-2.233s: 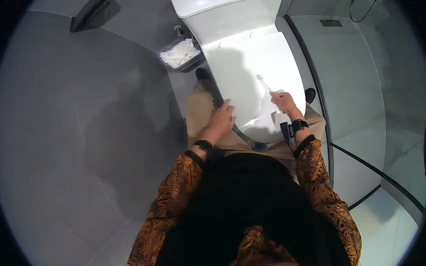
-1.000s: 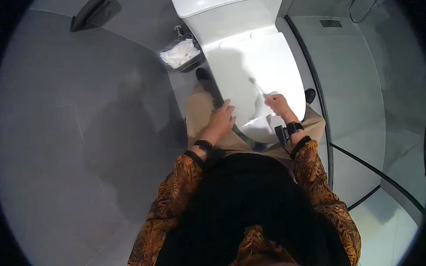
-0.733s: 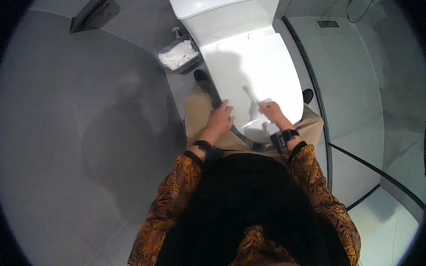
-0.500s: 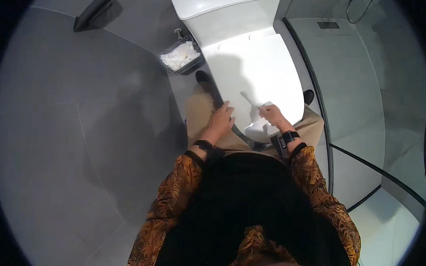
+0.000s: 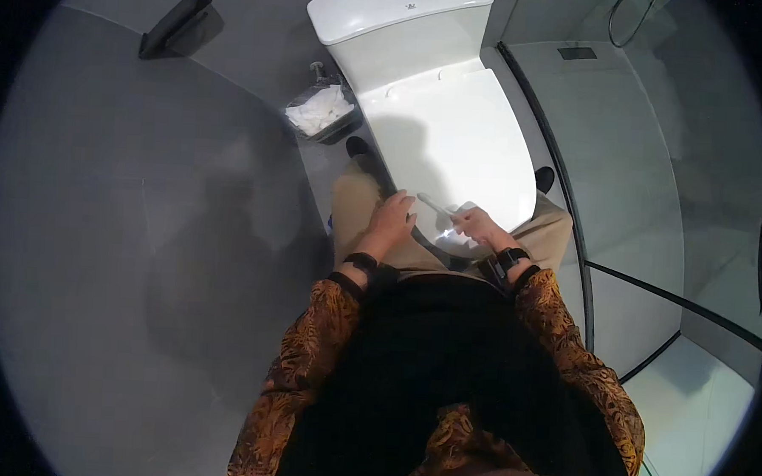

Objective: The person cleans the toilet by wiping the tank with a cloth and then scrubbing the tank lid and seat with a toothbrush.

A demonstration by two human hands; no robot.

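Observation:
A white toilet with a closed lid (image 5: 461,148) is in front of me, between my knees. My left hand (image 5: 392,215) rests at the lid's near left edge, fingers stretched out with gaps between them and nothing visible in them. Over the near part of the lid, my right hand (image 5: 478,226) is closed around a slim white stick-like tool (image 5: 434,204). One end of that tool points up and left, close to my left fingertips. The part inside the fist is hidden, so its exact kind cannot be made out.
Left of the toilet stands a small bin (image 5: 334,134) lined with a bag and full of white paper. A dark holder (image 5: 176,23) is on the wall at far left. A black-framed glass shower screen (image 5: 563,161) runs along the right, with a floor drain (image 5: 577,53) behind it.
My right hand has moved slightly left and down, and the tool's far end now lies lower and nearer my left hand. The left hand stays at the lid's edge. The view has shifted slightly.

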